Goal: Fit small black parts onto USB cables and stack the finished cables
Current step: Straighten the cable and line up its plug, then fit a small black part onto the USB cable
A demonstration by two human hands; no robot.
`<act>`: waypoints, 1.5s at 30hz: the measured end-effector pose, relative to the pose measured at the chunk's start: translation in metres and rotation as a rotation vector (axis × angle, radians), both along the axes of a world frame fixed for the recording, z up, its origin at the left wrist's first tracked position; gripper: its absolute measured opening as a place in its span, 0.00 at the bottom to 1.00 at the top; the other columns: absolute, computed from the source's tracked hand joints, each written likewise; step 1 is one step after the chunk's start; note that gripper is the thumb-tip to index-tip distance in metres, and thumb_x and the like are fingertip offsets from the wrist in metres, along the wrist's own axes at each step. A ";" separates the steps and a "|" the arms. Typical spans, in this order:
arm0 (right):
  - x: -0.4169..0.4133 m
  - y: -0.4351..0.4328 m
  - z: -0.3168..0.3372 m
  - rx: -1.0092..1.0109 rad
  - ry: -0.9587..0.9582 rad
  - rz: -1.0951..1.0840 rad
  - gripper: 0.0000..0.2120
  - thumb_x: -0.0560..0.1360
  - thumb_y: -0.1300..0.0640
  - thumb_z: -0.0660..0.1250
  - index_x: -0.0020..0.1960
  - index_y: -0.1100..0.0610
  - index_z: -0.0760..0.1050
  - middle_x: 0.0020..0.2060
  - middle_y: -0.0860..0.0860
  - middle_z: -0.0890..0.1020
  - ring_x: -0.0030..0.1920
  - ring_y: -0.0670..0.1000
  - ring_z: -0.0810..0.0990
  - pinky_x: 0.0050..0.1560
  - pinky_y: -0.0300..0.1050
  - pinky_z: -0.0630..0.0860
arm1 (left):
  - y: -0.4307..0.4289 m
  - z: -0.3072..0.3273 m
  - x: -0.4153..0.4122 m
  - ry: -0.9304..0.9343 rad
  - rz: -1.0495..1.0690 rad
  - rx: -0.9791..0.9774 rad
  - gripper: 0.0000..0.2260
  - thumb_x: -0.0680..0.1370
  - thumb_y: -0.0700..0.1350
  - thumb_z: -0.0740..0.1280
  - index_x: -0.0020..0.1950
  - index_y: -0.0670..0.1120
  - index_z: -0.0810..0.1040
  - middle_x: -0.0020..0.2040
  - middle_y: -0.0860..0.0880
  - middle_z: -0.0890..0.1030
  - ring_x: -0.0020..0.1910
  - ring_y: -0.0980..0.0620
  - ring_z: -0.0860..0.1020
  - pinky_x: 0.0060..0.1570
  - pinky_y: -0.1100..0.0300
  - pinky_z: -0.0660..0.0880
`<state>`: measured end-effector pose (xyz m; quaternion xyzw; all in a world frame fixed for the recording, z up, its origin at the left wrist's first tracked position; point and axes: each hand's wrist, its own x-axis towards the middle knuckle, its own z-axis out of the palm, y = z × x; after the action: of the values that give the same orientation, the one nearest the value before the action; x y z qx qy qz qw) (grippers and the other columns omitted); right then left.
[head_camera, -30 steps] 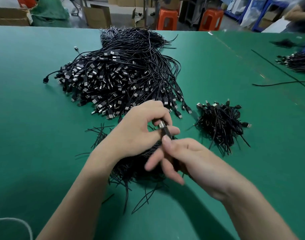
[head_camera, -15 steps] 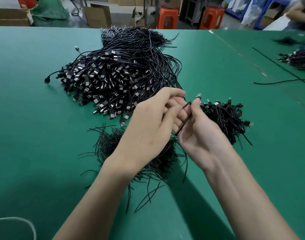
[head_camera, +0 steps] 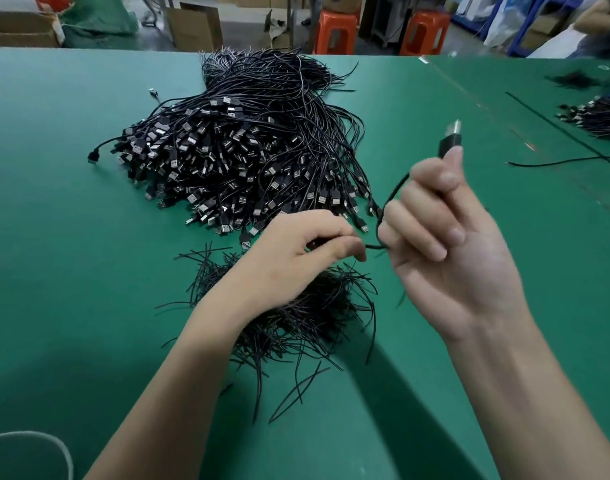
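My right hand [head_camera: 452, 268] is raised above the green table [head_camera: 61, 278] and grips a black USB cable [head_camera: 450, 143] just below its plug, metal tip up. The cable's wire loops down to my left hand [head_camera: 296, 261], which pinches it between thumb and fingertips. Under my left hand lies a heap of thin short black parts [head_camera: 307, 317]. Behind it sprawls a large pile of USB cables [head_camera: 241, 161], plugs toward me. My right hand hides the small stack of cables at the right.
Another cable pile [head_camera: 597, 116] and a loose black cable [head_camera: 556, 163] lie at the far right. Orange stools [head_camera: 334, 29] and cardboard boxes [head_camera: 196, 26] stand beyond the table's far edge. A white cord [head_camera: 37, 441] curls at the bottom left.
My right hand has lifted the cable's plug up and to the right, away from my left hand. My left hand stayed low and now pinches the wire.
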<state>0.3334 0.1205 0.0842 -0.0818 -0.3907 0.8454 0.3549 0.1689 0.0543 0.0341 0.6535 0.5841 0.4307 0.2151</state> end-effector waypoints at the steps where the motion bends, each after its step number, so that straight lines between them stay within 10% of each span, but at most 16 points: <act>1: 0.002 -0.003 -0.003 0.067 -0.081 0.018 0.22 0.86 0.45 0.50 0.39 0.51 0.72 0.20 0.43 0.65 0.22 0.42 0.61 0.29 0.36 0.64 | 0.000 0.000 -0.004 -0.008 0.003 -0.014 0.07 0.80 0.52 0.72 0.44 0.52 0.84 0.40 0.58 0.81 0.42 0.57 0.79 0.47 0.59 0.75; 5: 0.005 -0.015 -0.020 0.414 -0.546 0.127 0.20 0.84 0.47 0.55 0.38 0.54 0.73 0.21 0.49 0.72 0.23 0.48 0.65 0.29 0.38 0.64 | -0.004 0.003 -0.021 0.267 0.164 -0.094 0.20 0.68 0.73 0.66 0.34 0.57 0.73 0.33 0.60 0.74 0.34 0.58 0.70 0.36 0.58 0.69; 12: -0.014 -0.025 -0.040 0.544 -0.952 -0.019 0.20 0.86 0.52 0.55 0.45 0.61 0.78 0.38 0.57 0.87 0.34 0.55 0.84 0.30 0.37 0.71 | -0.006 0.012 -0.006 0.442 0.138 -0.071 0.06 0.76 0.46 0.59 0.44 0.46 0.73 0.42 0.54 0.70 0.45 0.50 0.72 0.48 0.47 0.72; 25: -0.015 0.009 -0.026 -0.153 -0.259 -0.161 0.25 0.87 0.48 0.47 0.65 0.63 0.74 0.57 0.56 0.85 0.59 0.52 0.84 0.54 0.41 0.81 | -0.004 0.014 0.031 0.155 0.094 -0.012 0.12 0.83 0.50 0.59 0.48 0.50 0.81 0.32 0.56 0.73 0.33 0.59 0.72 0.38 0.55 0.67; 31: -0.004 0.010 -0.004 -0.084 -0.075 -0.161 0.15 0.86 0.51 0.53 0.52 0.56 0.76 0.32 0.44 0.79 0.31 0.43 0.78 0.34 0.36 0.76 | -0.003 0.007 0.013 0.127 0.049 -0.119 0.12 0.85 0.54 0.62 0.47 0.56 0.83 0.33 0.50 0.77 0.33 0.53 0.74 0.41 0.50 0.75; 37: 0.012 -0.003 -0.006 0.318 -0.349 0.160 0.18 0.84 0.51 0.55 0.42 0.53 0.78 0.23 0.45 0.68 0.25 0.45 0.62 0.29 0.36 0.63 | -0.009 0.017 -0.004 -0.050 0.051 -0.206 0.17 0.76 0.64 0.68 0.37 0.52 0.78 0.30 0.51 0.68 0.31 0.54 0.64 0.33 0.56 0.62; 45: 0.005 -0.023 -0.014 0.517 -0.706 0.206 0.19 0.87 0.55 0.53 0.47 0.60 0.78 0.37 0.57 0.86 0.32 0.50 0.77 0.30 0.36 0.66 | -0.018 0.037 0.013 0.100 0.196 -0.123 0.13 0.80 0.40 0.61 0.36 0.47 0.74 0.29 0.54 0.74 0.30 0.58 0.73 0.32 0.66 0.68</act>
<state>0.3387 0.0980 0.0701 -0.2344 -0.6924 0.6712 0.1228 0.1817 0.0365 0.0710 0.5997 0.6805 0.3796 0.1824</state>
